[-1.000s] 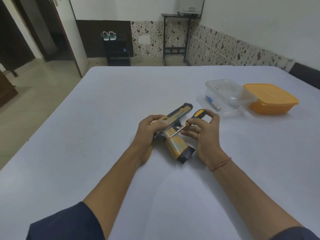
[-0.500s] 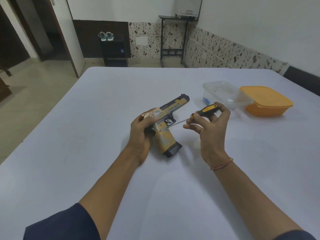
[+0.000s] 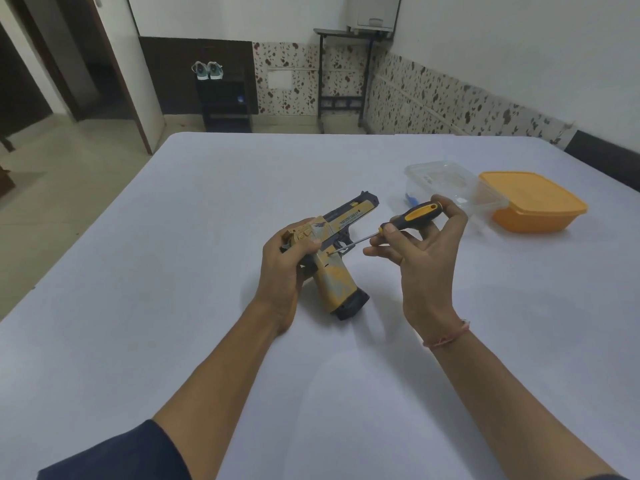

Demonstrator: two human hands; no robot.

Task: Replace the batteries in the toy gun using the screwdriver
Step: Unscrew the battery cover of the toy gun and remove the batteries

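Although the table [image 3: 173,271] is cut off at its near edge, I see the toy gun [image 3: 341,282] near its middle, rear hidden under my left hand [image 3: 287,268], which grips it. My right hand [image 3: 426,258] is raised and pinches the screwdriver [image 3: 419,214], whose tip meets the gun's side. Wide tabletop spreads to the left, and two boxes [image 3: 533,199] crowd the right.

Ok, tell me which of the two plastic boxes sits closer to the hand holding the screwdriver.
The clear box, just behind the right hand; the orange box lies farther right.
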